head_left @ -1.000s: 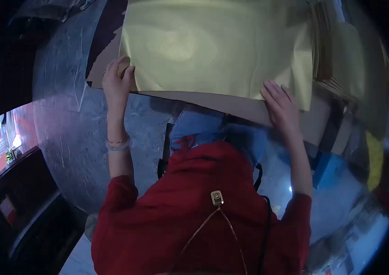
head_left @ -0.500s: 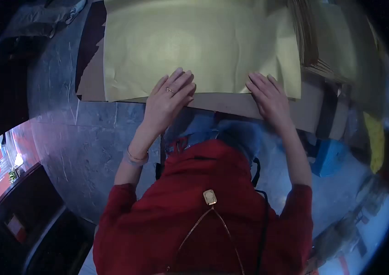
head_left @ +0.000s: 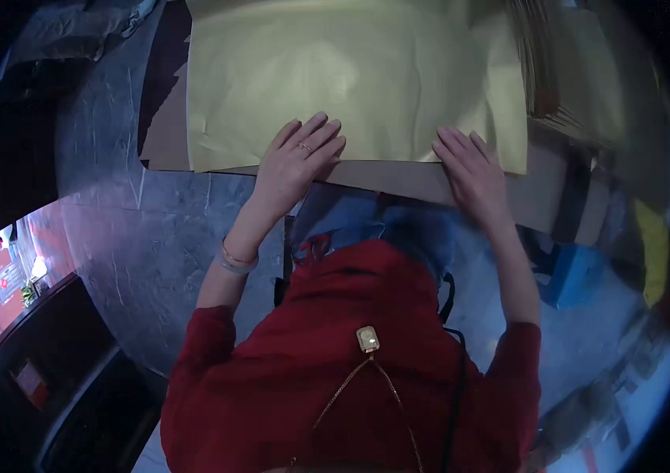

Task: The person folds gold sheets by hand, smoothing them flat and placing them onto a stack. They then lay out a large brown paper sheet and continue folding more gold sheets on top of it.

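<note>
Your left hand [head_left: 291, 164] and right hand [head_left: 474, 177], two, lie flat and apart, fingers outstretched, on the near edge of one gold sheet [head_left: 319, 83], which covers brown cardboard [head_left: 398, 180] beside one stack [head_left: 538, 67].

Blue object [head_left: 577, 276] near yellow object [head_left: 652, 256]; grey veined floor [head_left: 157, 264].

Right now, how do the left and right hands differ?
The left hand shows a ring; none shows on the right hand. Bracelets circle the left forearm; the right forearm looks bare. The left hand lies well in from the gold sheet's near-left corner; the right hand sits closer to the near-right one. Both lie palm down over the near edge.
</note>
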Tool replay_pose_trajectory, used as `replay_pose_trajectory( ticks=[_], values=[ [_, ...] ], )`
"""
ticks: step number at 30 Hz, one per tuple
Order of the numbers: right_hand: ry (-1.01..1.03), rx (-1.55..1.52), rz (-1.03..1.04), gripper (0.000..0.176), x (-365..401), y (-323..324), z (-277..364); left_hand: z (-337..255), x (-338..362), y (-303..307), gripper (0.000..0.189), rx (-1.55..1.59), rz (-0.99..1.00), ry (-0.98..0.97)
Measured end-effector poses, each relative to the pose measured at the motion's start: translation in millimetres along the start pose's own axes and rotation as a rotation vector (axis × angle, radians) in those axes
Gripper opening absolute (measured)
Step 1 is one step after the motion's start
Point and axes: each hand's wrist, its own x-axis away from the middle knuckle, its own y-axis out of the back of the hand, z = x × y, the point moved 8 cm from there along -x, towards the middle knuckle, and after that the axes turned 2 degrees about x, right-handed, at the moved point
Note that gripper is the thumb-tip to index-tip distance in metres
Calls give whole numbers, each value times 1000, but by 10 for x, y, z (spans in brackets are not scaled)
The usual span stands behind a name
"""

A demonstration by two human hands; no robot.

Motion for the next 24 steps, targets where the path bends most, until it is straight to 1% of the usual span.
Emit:
replay_pose_trajectory(
  ticks=[6, 13, 18, 21, 24],
  values=[
    [-34, -34, 13, 44, -12, 3, -19, 80, -26, -31, 33, 26, -16, 39],
    [-45, -67, -5, 44, -2, 13, -22, 128, -27, -32, 33, 72, -28, 29],
    [-46, -62, -9, 43, -18, 59, 4, 153, -8, -73, 35, 112, 24, 51],
    [-46, -44, -12, 40, -19, 40, 3, 142, -28, -55, 34, 119, 16, 28],
    [-39, -38, -23, 41, -13, 50, 8, 145, -35, -48, 35, 111, 22, 22]
  ],
)
